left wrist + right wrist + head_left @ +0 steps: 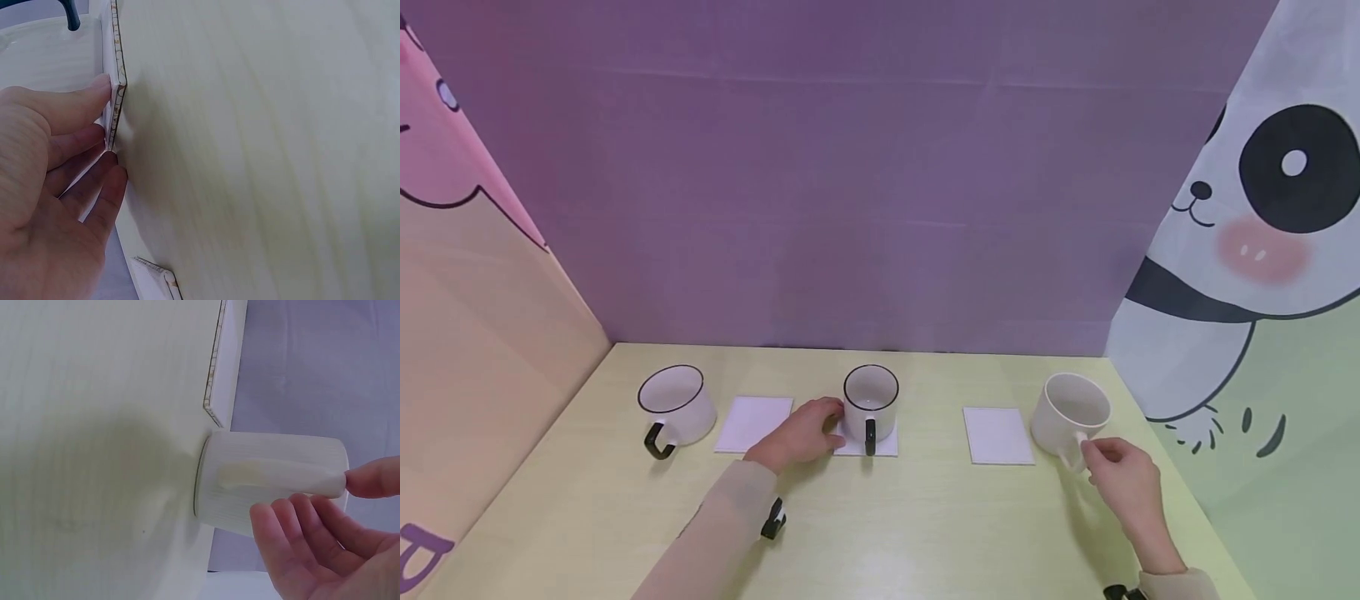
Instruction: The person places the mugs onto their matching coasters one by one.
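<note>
A white mug with a dark rim and black handle (871, 400) stands upright on a white square coaster (886, 446) in the middle of the table. My left hand (805, 433) is at that coaster's left side; in the left wrist view its thumb and fingers hold the coaster's edge (120, 94). The mug's black handle (44, 7) points toward me. At the right, my right hand (1123, 479) pinches the handle of an all-white mug (1071, 408). Thumb above and fingers below grip that handle (275, 477), and the mug's base is at the tabletop.
A wide white mug with a black handle (681, 417) stands at the far left. One bare coaster (756, 417) lies beside my left forearm, another (998, 435) left of the all-white mug. A purple backdrop (865, 208) closes the table's far edge; printed panels flank it.
</note>
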Action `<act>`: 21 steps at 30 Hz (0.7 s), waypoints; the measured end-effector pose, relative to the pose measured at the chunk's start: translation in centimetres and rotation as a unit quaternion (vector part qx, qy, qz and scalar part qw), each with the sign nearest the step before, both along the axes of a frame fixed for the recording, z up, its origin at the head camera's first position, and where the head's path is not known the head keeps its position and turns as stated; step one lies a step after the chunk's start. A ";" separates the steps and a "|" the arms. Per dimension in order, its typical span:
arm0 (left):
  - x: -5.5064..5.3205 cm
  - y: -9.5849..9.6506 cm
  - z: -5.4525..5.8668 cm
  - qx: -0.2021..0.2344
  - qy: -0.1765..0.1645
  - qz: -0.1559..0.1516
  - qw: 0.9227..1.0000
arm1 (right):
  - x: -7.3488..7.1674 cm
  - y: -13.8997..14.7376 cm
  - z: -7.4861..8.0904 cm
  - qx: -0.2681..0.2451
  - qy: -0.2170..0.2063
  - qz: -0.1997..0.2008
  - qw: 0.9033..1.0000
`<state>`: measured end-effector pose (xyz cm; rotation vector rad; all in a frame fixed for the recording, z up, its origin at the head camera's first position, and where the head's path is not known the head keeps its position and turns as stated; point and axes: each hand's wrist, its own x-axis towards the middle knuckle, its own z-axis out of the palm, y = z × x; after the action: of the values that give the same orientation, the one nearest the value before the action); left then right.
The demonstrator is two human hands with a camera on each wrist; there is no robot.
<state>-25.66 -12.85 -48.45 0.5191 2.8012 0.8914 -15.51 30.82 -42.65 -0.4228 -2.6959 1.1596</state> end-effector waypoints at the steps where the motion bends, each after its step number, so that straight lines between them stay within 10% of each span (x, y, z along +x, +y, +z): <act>1: 0.0 0.0 0.0 0.000 -0.002 0.000 1.000 | 0.0 0.0 -0.1 -0.014 -0.004 0.003 1.000; 11: 0.1 0.0 0.1 0.001 -0.002 0.001 1.000 | -0.3 0.1 -1.1 -0.169 -0.005 -0.004 0.986; 21: 0.1 0.0 0.1 0.000 -0.003 0.000 1.000 | -0.6 1.1 -1.4 -0.374 -0.028 0.040 0.926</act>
<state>-25.56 -12.85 -48.33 0.5147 2.7969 0.8919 -16.09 31.95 -44.03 -0.4405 -2.2197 2.2150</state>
